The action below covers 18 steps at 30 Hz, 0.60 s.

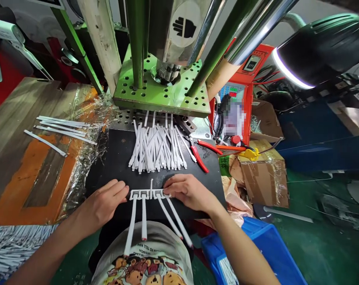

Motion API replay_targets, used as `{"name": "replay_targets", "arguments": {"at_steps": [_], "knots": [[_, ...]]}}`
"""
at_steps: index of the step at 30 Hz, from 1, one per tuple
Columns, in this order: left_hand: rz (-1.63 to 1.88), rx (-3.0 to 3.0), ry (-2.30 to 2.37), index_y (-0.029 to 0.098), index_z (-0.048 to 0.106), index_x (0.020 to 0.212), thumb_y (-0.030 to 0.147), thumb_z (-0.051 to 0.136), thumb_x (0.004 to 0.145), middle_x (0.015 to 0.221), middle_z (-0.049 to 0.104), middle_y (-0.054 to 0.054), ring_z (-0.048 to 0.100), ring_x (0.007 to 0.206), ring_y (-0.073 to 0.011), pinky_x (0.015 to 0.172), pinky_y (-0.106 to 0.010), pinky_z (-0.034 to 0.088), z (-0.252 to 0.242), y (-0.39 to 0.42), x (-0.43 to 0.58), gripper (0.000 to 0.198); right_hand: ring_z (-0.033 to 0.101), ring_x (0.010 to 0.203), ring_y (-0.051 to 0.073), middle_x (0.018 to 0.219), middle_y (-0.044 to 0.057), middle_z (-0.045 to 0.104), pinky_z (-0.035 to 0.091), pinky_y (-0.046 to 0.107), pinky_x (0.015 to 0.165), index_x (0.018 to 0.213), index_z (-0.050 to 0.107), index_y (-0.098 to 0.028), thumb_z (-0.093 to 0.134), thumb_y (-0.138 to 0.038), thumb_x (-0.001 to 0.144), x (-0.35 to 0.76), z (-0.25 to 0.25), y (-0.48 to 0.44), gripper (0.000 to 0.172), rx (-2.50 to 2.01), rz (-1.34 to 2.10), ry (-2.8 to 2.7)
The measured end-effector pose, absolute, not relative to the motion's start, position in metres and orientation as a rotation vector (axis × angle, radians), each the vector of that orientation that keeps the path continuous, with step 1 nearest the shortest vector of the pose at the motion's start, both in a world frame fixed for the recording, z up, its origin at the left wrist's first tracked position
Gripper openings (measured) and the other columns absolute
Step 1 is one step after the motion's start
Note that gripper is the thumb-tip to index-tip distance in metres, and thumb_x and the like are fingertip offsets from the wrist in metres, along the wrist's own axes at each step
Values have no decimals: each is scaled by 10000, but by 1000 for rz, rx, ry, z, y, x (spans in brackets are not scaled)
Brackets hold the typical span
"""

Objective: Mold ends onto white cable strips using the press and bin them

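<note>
left hand (pixel 108 200) beside, right hand (pixel 189 193) pinching white frame (pixel 151 193)

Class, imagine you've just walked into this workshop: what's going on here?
A person sits or stands at a black work surface, both hands at a small white frame with four white strips running from it toward their body. The right hand holds its right end; the left hand is at the other end, its grip unclear. Beyond lie a pile of similar strips and red-handled pliers, before a green press.
</note>
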State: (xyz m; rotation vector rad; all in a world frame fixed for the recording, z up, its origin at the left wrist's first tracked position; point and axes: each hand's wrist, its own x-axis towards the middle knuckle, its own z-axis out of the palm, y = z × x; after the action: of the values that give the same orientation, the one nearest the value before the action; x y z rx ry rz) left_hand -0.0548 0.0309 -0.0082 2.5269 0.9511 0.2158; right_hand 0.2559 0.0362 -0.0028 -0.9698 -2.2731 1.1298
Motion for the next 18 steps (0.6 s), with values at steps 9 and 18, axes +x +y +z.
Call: {"name": "replay_targets", "arguments": {"at_steps": [9, 18], "knots": [[192, 2498, 968, 163, 585, 1042, 53, 445, 951, 938, 582, -50, 576, 855, -201, 705, -325, 484, 0, 34, -37, 200, 641, 598, 121, 739, 0, 677, 483, 229, 651, 885, 647, -184, 452, -156, 953, 234, 17, 121, 209, -1319, 601, -1945], [791, 2585, 878, 222, 561, 1293, 224, 417, 1028, 1096, 669, -48, 653, 994, -163, 905, -252, 503, 35, 92, -24, 301, 659, 724, 136, 829, 38, 701, 491, 219, 681, 946, 648, -178, 468, -64, 912, 241, 27, 75, 216, -1303, 460, -1896]]}}
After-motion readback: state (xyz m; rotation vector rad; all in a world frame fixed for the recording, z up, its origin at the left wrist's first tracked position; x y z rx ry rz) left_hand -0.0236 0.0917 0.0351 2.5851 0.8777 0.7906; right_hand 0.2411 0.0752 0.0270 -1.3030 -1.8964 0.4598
